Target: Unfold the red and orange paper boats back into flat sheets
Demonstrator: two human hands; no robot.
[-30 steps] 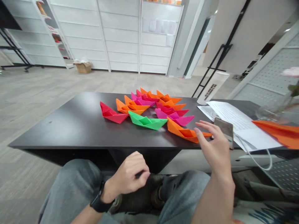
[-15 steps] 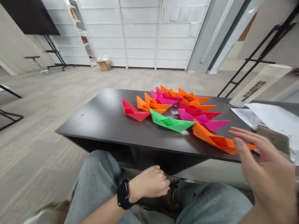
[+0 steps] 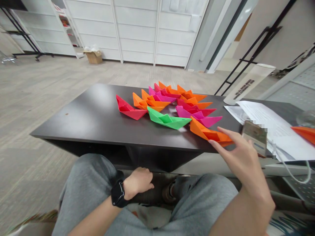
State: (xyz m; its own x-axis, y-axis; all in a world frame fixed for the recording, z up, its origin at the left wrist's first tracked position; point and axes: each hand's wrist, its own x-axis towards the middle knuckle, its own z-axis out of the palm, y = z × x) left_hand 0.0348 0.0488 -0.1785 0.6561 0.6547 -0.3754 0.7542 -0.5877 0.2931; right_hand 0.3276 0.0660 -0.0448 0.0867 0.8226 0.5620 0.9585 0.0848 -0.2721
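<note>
Firstly, at the left of the scene, the left hand [image 3: 139, 182] rests low over the grey cloth trousers [image 3: 86, 183], with a black smartwatch [image 3: 118, 194] on its wrist. Its fingers are loosely curled, nothing is visible in their hold, and it lies well apart from the items on the table.

On the dark flat-topped table [image 3: 73, 121], a crescent of folded paper boats is laid out. From left to right, it comprises a red paper boat [image 3: 130, 110], a pair of orange boats [image 3: 150, 103], a bright green paper boat [image 3: 167, 119] on the inner side, and a cluster of magenta boats [image 3: 197, 113].

At the right end, near the table's front edge, lies an orange paper boat [image 3: 208, 134]. Its long axis runs diagonally from upper left to lower right, with its lower tip directed toward the right hand [image 3: 236, 157], which is plainly the nearer hand. That hand's fingers are spread open and extend up and left, with the fingertips [image 3: 219, 129] at the boat's right end. No grip is evident; contact cannot be confirmed from this view.

Just beyond stands a partly blurred smartphone [image 3: 254, 137]; whether the hand holds it cannot be determined. Further right lie white printed papers [image 3: 275, 127] and an orange paper sheet [image 3: 306, 134].
</note>
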